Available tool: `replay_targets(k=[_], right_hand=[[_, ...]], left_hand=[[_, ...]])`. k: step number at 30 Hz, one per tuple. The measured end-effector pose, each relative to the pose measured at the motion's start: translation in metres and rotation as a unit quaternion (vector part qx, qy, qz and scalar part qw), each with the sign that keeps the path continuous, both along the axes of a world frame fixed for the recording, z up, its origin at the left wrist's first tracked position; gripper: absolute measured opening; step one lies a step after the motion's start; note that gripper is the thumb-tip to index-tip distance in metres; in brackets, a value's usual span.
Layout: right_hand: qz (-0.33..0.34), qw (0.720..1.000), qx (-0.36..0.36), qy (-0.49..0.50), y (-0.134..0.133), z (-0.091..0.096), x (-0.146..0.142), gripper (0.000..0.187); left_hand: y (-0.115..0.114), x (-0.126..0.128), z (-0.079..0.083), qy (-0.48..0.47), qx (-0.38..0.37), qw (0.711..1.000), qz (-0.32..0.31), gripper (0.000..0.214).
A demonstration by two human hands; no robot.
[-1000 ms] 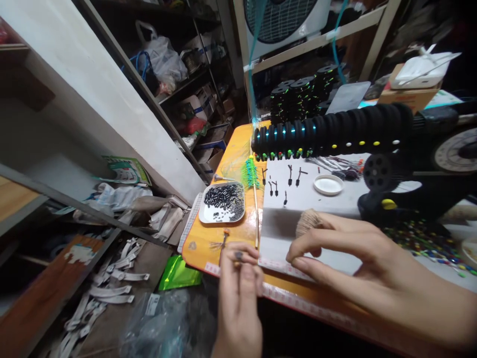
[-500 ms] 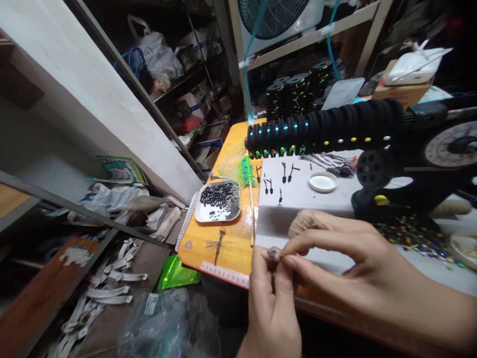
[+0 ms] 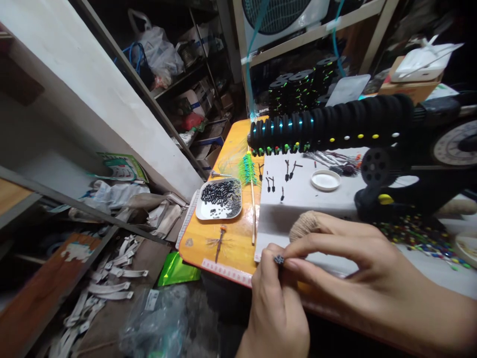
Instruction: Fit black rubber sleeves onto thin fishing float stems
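Observation:
A small dark bundle (image 3: pixel 278 259) with a knobbly end sticks up between the thumb and forefinger of my left hand (image 3: pixel 281 303), low in the middle of the view. From the right, the pinched thumb and forefinger of my right hand (image 3: pixel 357 263) meet the bundle's edge. The fingers hide its lower part. A beige, ribbed round thing (image 3: pixel 307 226) shows against the bent fingers of my right hand; whether they hold it I cannot tell. Several small black pieces with twig-like tails (image 3: pixel 286 171) lie on the white sheet (image 3: pixel 278 216) beyond my hands.
A white tray (image 3: pixel 201 211) of black tubes and small grey bits stands on the yellow table (image 3: pixel 190 228). Above the sheet reaches a black ridged machine arm (image 3: pixel 335 124). A white lid (image 3: pixel 326 181) and scattered coloured beads (image 3: pixel 421 238) lie nearby.
The bundle has turned, and its dark knobbly end now faces me. Both hands still meet around it, slightly further right. The whole view has shifted a little.

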State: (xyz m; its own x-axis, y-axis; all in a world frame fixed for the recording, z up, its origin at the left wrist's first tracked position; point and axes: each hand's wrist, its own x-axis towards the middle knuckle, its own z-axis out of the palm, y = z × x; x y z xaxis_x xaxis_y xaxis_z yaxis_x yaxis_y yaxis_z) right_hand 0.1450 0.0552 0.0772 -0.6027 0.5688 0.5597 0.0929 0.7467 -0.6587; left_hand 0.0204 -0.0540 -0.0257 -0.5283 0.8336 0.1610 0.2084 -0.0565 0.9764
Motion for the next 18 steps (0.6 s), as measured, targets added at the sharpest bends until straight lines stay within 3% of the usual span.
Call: replay_targets(k=[3,7,10,12,15,18], right_hand=[[-0.005,1.0,0.013,0.003,-0.001,0.001,0.0,0.015],[-0.019,1.0,0.01,0.005,-0.001,-0.001,0.0,0.014],[-0.022,1.0,-0.007,0.008,-0.002,0.0,-0.002,0.015],[-0.021,1.0,-0.012,0.009,-0.002,0.002,-0.003,0.017],[-0.023,0.999,-0.025,0.007,-0.002,0.003,-0.003,0.019],[-0.011,0.999,-0.029,-0.009,0.0,0.003,-0.002,0.017]], left_hand=[[0.005,-0.011,-0.002,0.082,0.045,0.995,-0.024,0.057],[0.014,-0.019,0.018,0.175,0.053,0.98,-0.083,0.043],[0.015,-0.016,0.031,0.188,0.038,0.976,-0.105,0.036],[0.013,-0.009,0.035,0.145,0.041,0.984,-0.094,0.029],[0.012,0.0,0.04,-0.037,0.04,0.996,-0.072,0.015],[0.015,0.001,0.045,-0.217,0.069,0.971,-0.07,0.021]])
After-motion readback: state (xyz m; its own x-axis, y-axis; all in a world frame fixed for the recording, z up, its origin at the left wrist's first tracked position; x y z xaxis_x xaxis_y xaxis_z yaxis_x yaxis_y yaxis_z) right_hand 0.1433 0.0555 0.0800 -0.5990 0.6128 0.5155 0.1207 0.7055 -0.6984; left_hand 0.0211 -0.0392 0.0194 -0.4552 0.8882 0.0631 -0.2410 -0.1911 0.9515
